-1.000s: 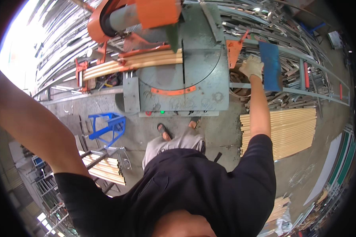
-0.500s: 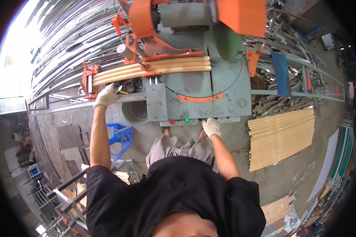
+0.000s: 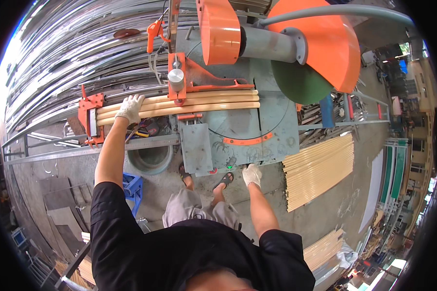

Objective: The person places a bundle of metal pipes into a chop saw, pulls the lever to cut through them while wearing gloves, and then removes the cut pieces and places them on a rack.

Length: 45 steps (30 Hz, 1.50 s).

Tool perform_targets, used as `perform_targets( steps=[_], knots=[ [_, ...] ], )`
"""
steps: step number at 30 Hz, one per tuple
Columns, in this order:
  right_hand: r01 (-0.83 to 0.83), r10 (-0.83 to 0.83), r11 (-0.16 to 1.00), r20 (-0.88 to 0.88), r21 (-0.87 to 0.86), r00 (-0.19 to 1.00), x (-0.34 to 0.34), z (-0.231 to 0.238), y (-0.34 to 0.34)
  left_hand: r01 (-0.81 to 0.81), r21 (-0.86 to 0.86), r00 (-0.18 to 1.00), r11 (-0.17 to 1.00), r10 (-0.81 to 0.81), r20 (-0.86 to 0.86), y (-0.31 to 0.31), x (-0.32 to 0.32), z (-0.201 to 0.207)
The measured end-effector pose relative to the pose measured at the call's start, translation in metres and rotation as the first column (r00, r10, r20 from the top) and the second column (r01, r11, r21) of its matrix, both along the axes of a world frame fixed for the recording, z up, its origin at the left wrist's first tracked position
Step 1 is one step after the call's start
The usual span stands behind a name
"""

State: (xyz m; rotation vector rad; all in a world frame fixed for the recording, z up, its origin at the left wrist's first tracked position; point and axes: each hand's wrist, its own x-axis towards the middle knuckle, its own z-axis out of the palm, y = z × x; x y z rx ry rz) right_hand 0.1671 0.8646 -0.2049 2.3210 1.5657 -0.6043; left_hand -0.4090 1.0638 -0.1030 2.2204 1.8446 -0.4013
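Observation:
My left hand, in a white knit glove, lies over several cream-coloured tubes, its fingers bent round them. The tubes lie side by side between an orange end stop and an orange clamp. Their right ends reach past the clamp onto the grey saw table, close to its slot. My right hand, also gloved, is at the table's front edge; its fingertips are hidden there. Right of the slot, a green cutting disc shows under an orange guard.
A grey bucket and a blue plastic stool stand front left. Cream tubes lie in a row on the floor at right. Metal lengths fill the far left. A grey bar extends over the guard.
My left hand has moved from in front of the tubes onto them. My right hand stays at the table's front edge. The whole view has shifted, and more of the green disc shows.

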Motion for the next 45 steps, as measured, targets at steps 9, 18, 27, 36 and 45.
perform_targets(
  steps=[9,18,27,36,45],
  knots=[
    [0.117,-0.126,0.986,-0.072,-0.121,0.989,0.021,0.065,-0.087,-0.051,0.214,0.980,0.976,0.008,0.197,-0.032,0.012,0.004],
    [0.131,-0.146,0.910,-0.010,-0.393,0.989,0.053,0.097,-0.164,-0.267,0.170,0.891,0.948,0.176,0.417,-0.232,-0.035,0.088],
    [0.076,-0.116,0.933,-0.092,-0.352,0.989,0.016,0.078,-0.168,-0.792,-0.214,0.566,0.572,0.819,0.097,-0.654,-0.010,0.160],
    [0.003,-0.048,0.947,-0.133,-0.320,0.990,0.026,0.071,-0.154,-0.819,-0.396,0.441,0.415,0.897,0.029,-0.632,0.034,0.046],
    [0.039,-0.066,0.993,-0.250,-0.114,0.966,0.101,0.066,-0.180,-0.783,-0.606,0.455,0.142,0.795,-0.401,-0.415,0.038,-0.039]
  ],
)
